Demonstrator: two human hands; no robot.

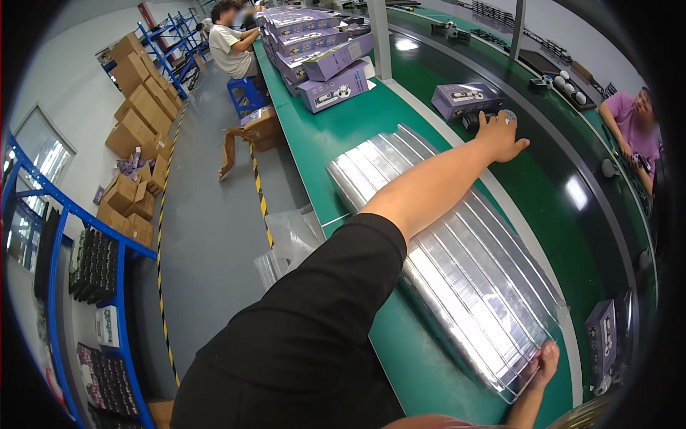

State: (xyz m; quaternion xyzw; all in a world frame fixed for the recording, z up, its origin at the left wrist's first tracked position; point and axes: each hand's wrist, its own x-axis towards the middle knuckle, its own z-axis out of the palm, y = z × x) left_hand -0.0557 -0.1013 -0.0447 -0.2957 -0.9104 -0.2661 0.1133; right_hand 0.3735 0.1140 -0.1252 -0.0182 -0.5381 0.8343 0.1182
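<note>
My left arm, in a black sleeve, reaches across the bench to the dark conveyor belt. My left hand [502, 137] is spread over a dark device with a pale round end [469, 122], thumb stretched out to the side. The fingers reach or touch it, but the hand partly hides it. Just beyond lies a purple printed box [464, 100]. Near the lower right, my right hand [544, 363] has its fingers closed round the near edge of a long stack of clear ribbed plastic trays [468, 286]. The stack lies along the bench beneath my left forearm.
Purple boxes [332, 89] are piled on the green bench [314, 154], beside a metal post [379, 43]. One co-worker [232, 43] sits at the far left, another [634, 129] across the belt [543, 164]. Another purple box [602, 339] lies at right. Cartons [132, 136] line the left wall.
</note>
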